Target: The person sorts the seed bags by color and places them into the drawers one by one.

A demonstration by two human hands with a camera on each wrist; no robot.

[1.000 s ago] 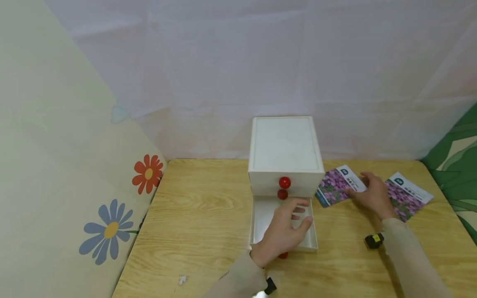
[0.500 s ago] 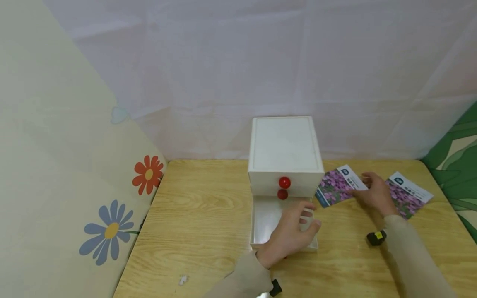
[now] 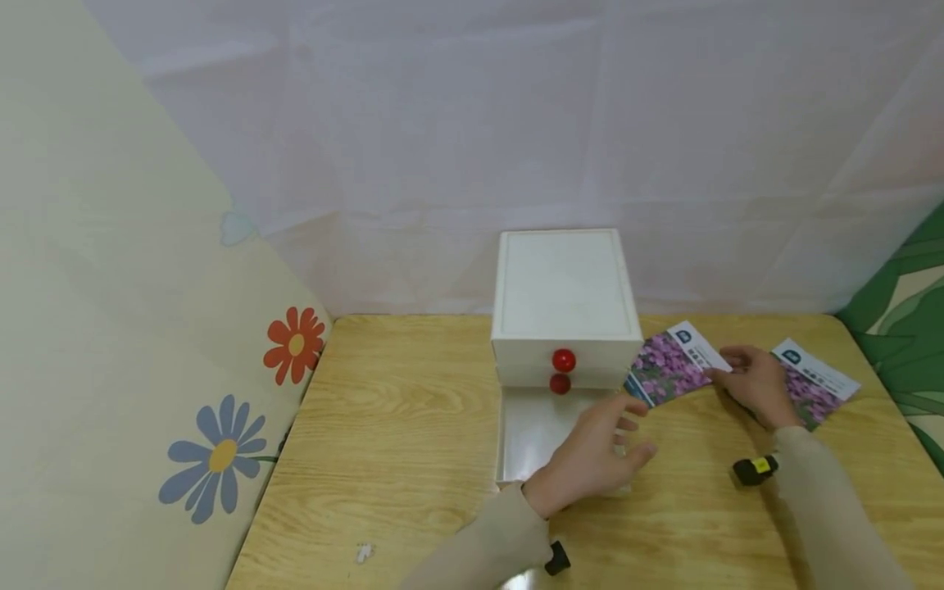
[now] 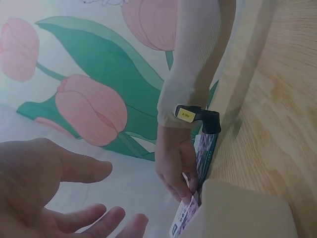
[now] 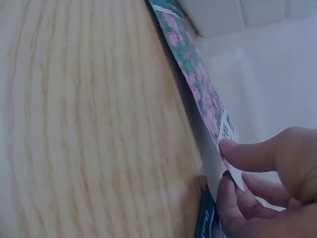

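Observation:
My right hand (image 3: 761, 385) pinches the right edge of a flat seed packet (image 3: 669, 367) printed with purple flowers, beside the white drawer box (image 3: 566, 287). In the right wrist view the thumb lies on the packet's white end (image 5: 233, 166), fingers beneath, and that end is lifted off the table. A second, similar packet (image 3: 817, 385) lies to the right, partly covered by this hand. My left hand (image 3: 590, 455) hovers with loosely spread fingers over the pulled-out bottom drawer (image 3: 522, 434) and holds nothing. The visible part of that drawer has nothing in it.
Two red knobs (image 3: 564, 360) show on the box's upper front. The wooden table (image 3: 398, 410) ends at a white cloth backdrop (image 3: 442, 164). A flower-painted panel (image 3: 221, 328) stands left, a green leafy one (image 3: 907, 352) right. A small white scrap (image 3: 365, 553) is near the front.
My left hand has drifted right across the open drawer, toward its right side. My right hand has shifted slightly right, and the pinched packet's right end has come up a little.

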